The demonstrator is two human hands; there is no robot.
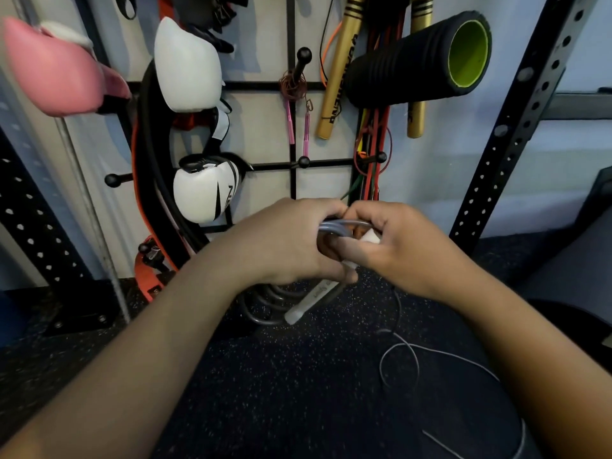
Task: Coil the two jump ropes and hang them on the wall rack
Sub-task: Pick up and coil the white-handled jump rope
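Observation:
My left hand grips a bundle of grey jump rope loops low in front of the black wall rack. My right hand pinches the same bundle beside a white handle end. More grey loops and a second white handle hang below my left hand. A thin grey tail of rope trails over the floor under my right wrist. A coiled jump rope with pink handles hangs on the rack's upper middle peg.
White boxing gloves and a pink glove hang at left, with a black and orange belt. Gold sticks, a black foam roller and resistance bands hang at right. Perforated black uprights flank the rack. Speckled black floor lies below.

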